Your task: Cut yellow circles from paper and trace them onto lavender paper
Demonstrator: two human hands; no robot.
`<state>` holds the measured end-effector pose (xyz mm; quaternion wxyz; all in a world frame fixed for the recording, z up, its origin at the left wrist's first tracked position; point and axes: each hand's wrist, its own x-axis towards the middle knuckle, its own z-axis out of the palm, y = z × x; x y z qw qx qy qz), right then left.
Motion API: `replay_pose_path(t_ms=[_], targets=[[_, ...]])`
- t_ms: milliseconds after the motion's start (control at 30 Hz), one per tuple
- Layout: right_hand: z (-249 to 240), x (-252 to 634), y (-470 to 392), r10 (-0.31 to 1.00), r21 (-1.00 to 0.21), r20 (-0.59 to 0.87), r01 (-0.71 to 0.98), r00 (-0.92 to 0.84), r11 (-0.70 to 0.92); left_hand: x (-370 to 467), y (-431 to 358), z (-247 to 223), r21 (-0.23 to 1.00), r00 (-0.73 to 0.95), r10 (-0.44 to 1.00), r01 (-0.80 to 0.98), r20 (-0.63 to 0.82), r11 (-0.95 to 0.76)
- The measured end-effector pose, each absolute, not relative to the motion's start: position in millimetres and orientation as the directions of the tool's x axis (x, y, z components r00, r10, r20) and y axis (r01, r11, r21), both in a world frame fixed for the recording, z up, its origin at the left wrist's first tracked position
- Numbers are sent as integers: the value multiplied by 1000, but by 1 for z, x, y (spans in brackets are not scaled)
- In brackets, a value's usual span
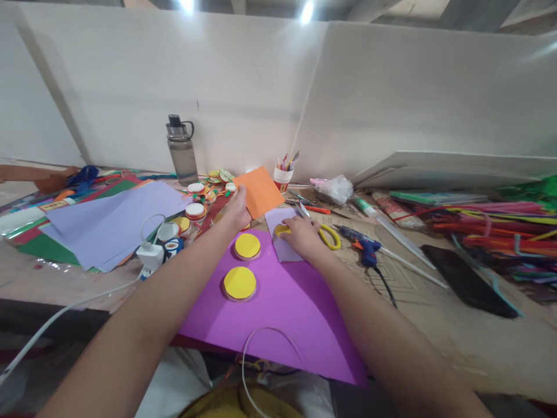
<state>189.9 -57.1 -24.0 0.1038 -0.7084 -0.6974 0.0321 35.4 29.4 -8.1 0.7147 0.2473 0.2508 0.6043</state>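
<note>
My left hand (pixel 238 210) pinches a square of orange paper (pixel 260 193) by its left side, raised above the far part of the table. My right hand (pixel 302 235) is closed over a pair of scissors with yellow handles (pixel 331 238); the blades point away from me. Under that hand lies a sheet of lavender paper (pixel 275 217), partly on a large purple sheet (pixel 278 302). Two discs with yellow tops, a farther one (pixel 248 246) and a nearer one (pixel 239 283), rest on the purple sheet.
Right of the scissors lie a blue glue gun (pixel 369 251), a black phone (pixel 467 278) and colourful pipe cleaners (pixel 500 232). A water bottle (pixel 181 154) and a cup of pens (pixel 282 175) stand at the back. Lavender sheets (pixel 113 220) and a white charger (pixel 151 255) are left.
</note>
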Motion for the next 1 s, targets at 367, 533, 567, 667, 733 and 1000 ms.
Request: replay_pose_path(t_ms=[367,533,567,667,733,1000], targets=[[-11,201,-55,972,-870,158,491,173,54,37,17,-4,734,262,965,-657,7,173],[-7,190,-58,960,-984,178,24,216,177,54,3,-3,766,309,951,-616,20,184],[-6,188,-59,957,-982,190,33,217,188,56,-1,-2,776,317,948,-603,24,182],[-6,186,-61,939,-973,223,123,261,197,61,-11,4,786,359,932,-587,41,192],[-7,187,-61,926,-966,235,178,294,188,62,-15,8,780,397,915,-593,66,200],[-5,190,-63,863,-916,363,305,351,261,59,-16,1,834,472,864,-538,172,128]])
